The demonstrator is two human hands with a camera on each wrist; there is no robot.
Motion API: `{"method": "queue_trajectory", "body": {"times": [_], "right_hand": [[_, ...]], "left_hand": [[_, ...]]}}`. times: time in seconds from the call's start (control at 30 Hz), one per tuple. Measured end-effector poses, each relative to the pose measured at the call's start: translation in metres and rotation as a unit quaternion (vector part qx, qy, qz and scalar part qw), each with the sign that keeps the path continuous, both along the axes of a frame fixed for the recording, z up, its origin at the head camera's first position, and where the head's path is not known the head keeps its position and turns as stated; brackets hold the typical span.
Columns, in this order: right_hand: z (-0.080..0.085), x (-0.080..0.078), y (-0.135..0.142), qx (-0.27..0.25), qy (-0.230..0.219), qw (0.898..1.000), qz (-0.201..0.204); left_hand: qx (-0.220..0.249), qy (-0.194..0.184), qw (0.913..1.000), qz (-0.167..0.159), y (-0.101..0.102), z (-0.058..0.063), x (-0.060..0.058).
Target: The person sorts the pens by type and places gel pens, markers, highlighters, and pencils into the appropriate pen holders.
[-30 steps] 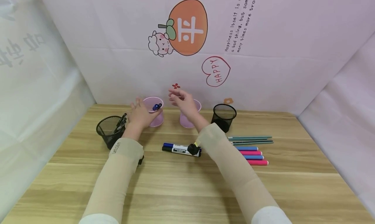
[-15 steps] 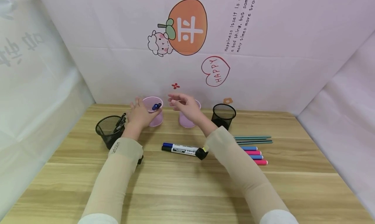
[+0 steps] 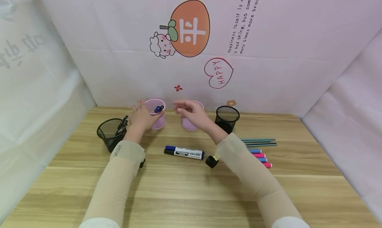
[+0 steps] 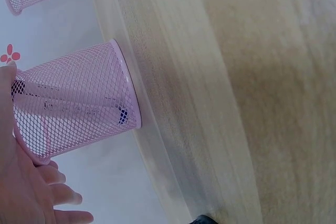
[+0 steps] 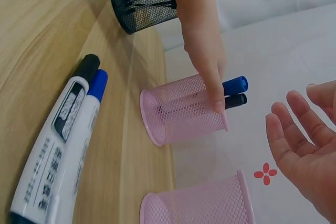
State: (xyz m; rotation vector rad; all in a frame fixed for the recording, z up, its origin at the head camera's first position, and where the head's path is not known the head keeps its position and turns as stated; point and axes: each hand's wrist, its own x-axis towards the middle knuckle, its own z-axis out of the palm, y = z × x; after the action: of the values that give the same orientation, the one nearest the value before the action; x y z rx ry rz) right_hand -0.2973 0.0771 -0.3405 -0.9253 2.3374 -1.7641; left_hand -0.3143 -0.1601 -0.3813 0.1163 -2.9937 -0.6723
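Observation:
My left hand [image 3: 141, 118] grips the rim of a pink mesh pen holder [image 3: 159, 123], thumb on one side and fingers spread on the other. Inside that holder stand two markers, a blue-capped marker [image 5: 234, 85] and a black-capped marker [image 5: 236, 100], caps up. My right hand [image 3: 195, 115] is over a second pink mesh pen holder [image 3: 188, 125], its fingers loosely bent with nothing between them. Nearer on the table lie two more whiteboard markers side by side, a blue-capped one [image 5: 98, 85] and a black-capped one [image 5: 68, 108].
A black mesh pen holder [image 3: 110, 143] with dark pens leans at the left, partly behind the left arm. Another black mesh pen holder [image 3: 225, 126] stands right of the pink ones. Teal pencils [image 3: 259, 141] and blue and pink felt-tip pens [image 3: 266, 165] lie at the right, partly under the right sleeve.
My right hand has come down and slightly to the right, and its forearm has swung right, uncovering the ends of the lying markers. The left hand stays on the pink holder's rim.

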Motion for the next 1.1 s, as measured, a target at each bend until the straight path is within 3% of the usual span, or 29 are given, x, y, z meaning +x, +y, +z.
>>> {"method": "queue_trajectory", "body": {"times": [0.33,0.77,1.1], "right_hand": [[-0.013,0.011,0.015,0.062,0.003,0.998,0.014],[-0.022,0.021,0.024,0.086,0.002,0.995,0.045],[-0.034,0.025,0.03,0.193,0.027,0.978,0.075]], "left_hand": [[0.003,0.002,1.0,-0.003,-0.001,0.0,-0.001],[-0.002,-0.005,1.0,-0.003,0.0,0.001,0.0],[0.001,-0.003,1.0,-0.003,-0.001,0.001,0.0]]}}
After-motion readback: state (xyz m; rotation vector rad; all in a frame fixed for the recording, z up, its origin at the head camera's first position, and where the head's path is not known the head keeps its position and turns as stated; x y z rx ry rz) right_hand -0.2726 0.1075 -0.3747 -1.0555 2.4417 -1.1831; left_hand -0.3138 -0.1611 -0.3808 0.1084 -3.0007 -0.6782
